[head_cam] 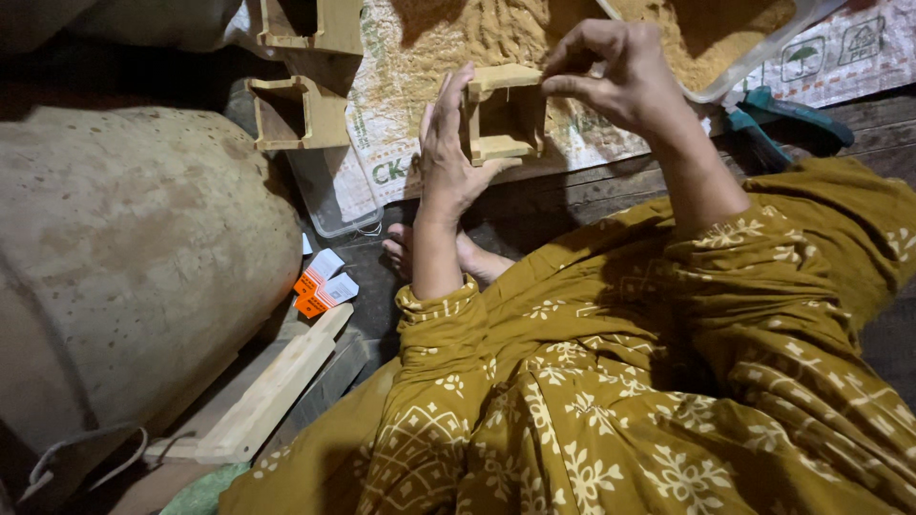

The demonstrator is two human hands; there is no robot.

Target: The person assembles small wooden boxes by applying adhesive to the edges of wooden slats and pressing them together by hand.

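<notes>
Sitting on the floor, lap draped in mustard patterned cloth (pixel 611 401), a bare foot (pixel 458 256) showing just beyond the knees. Lying at near left, beside a large rounded sack (pixel 134 257): a pale wooden plank (pixel 272 386), with a small orange-and-white carton (pixel 322 283) just past its far end.

Holding a small open wooden box (pixel 504 114) up above the lap, between both hands, opening facing the camera. Left hand (pixel 448 157) pressing flat against the box's left side, fingers extended upward, palm supporting the lower corner. Right hand (pixel 615 76) pinching the box's top right edge between thumb and forefinger, remaining fingers curled. Both hands grasping the box, neither released.

Lying beyond the box: a printed woven sheet (pixel 420 143) dusted with sawdust (pixel 477 38). Resting at the sheet's left edge: two more wooden boxes, one (pixel 298 113) near and one (pixel 310 24) farther, partly cut off by the frame. Standing at far right: a clear tub (pixel 754 67) of sawdust, with a teal-handled tool (pixel 782 119) just beside it on the planked floor (pixel 859 119).
</notes>
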